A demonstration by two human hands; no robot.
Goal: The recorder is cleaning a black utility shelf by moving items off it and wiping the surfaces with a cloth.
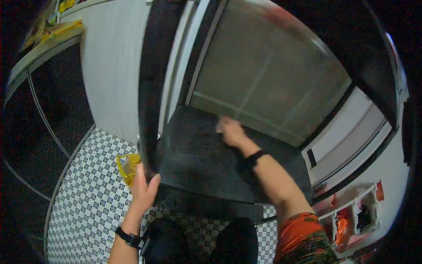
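Observation:
My left hand [145, 189] is at the lower end of a tall black upright panel [155, 82], with the thumb on one side and the fingers on the other. Just beyond those fingers, a container with a yellow cap and handle [128, 165] stands over the patterned floor. My right hand [233, 133] reaches over a black flat surface [197, 151], close to its far edge. Its fingers are curled around a small pale item [220, 125], too blurred to name. A dark band circles each wrist.
Behind the black surface rises a greyish-brown panel [263, 72] with pale lines. White shelving [356, 211] with orange and dark items stands at right. A dark mesh-like panel [49, 109] curves along the left. Patterned tiles [85, 198] cover the floor.

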